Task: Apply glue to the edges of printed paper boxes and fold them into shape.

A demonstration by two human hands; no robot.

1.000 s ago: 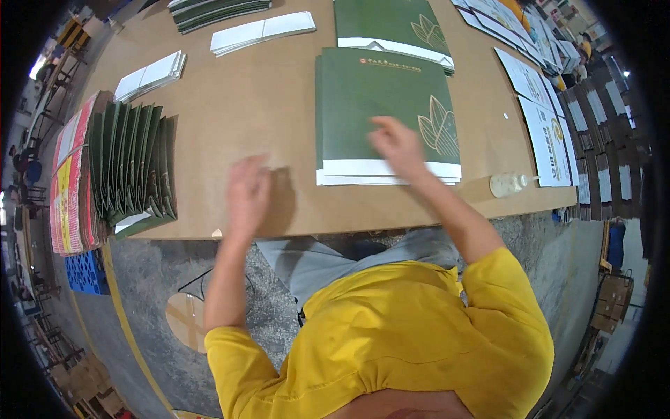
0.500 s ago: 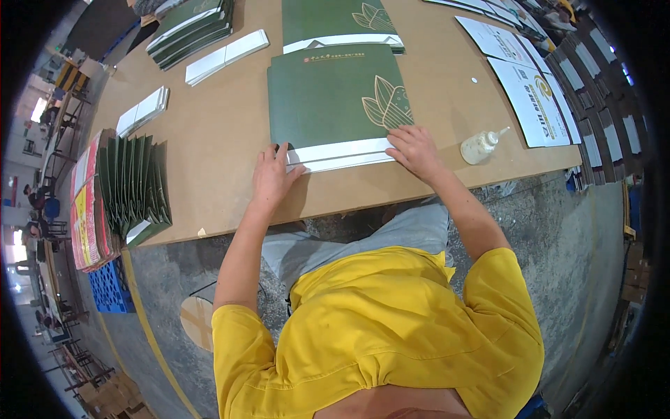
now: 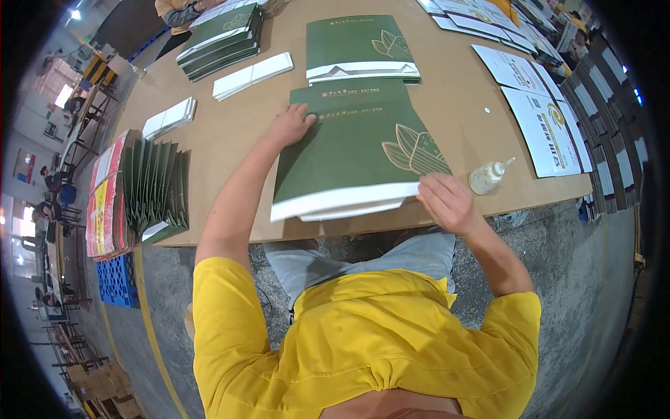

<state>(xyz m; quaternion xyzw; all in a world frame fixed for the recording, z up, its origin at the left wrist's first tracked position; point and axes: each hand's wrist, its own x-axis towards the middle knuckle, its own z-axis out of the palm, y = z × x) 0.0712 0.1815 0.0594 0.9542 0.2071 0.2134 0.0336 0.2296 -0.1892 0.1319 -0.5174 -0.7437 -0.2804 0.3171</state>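
- At the worktop's (image 3: 206, 174) near edge, middle: one green bag (image 3: 349, 153), flat, partly covering a second green bag (image 3: 398, 94) that shows beyond it.
- White band (image 3: 356, 197) of the upper bag: on its near side, long axis left to right, roughly along the near edge.
- My right hand (image 3: 448, 204): nearer the band, thumb and fingers pinching its right end; the bag lies leftward and away from these fingers.
- My left hand (image 3: 291, 126): farther off, at the bags' left side where they overlap; whether its fingers grasp or merely rest, I cannot tell.
- Squeeze bottle (image 3: 486, 178): just right of my right hand, the nearest obstacle on that side.
- Toward the far edge: another green bag (image 3: 359, 42), directly beyond the pair.
- Left near corner: fanned green bags (image 3: 157, 181), against a red-and-yellow bundle (image 3: 108, 199).
- Right edge: white printed sheets (image 3: 548, 126).
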